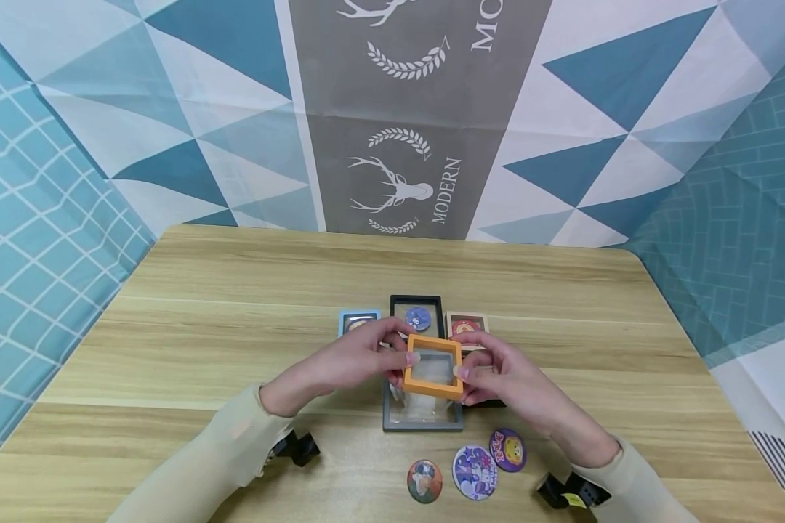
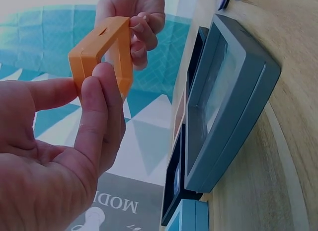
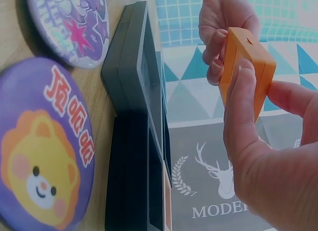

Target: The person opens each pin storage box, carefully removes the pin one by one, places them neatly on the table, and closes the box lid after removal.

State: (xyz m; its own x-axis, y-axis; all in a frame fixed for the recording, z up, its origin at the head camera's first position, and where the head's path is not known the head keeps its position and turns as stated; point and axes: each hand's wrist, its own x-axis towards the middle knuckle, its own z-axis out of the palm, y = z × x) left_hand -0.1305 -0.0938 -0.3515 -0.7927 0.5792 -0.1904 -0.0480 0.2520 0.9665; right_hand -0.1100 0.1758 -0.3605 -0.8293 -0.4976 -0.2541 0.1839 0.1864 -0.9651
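An orange square display frame (image 1: 433, 388) with a see-through middle is held in the air between both hands. My left hand (image 1: 365, 354) pinches its left side between thumb and fingers. On the opposite side, my right hand (image 1: 512, 372) grips the edge the same way. The left wrist view shows the orange frame (image 2: 94, 44) raised off the table, its two halves together along a seam. Directly beneath it lies a grey frame (image 1: 422, 427) with clear film, partly covered by the hands and the orange frame.
Behind the hands lie a black frame (image 1: 436, 305) containing a blue badge (image 1: 418, 318), a light blue frame (image 1: 342, 323) and a beige frame (image 1: 485, 324). Another dark frame (image 3: 131, 176) sits beside the grey one. Three round badges, including a lion badge (image 1: 508, 449), lie near the front.
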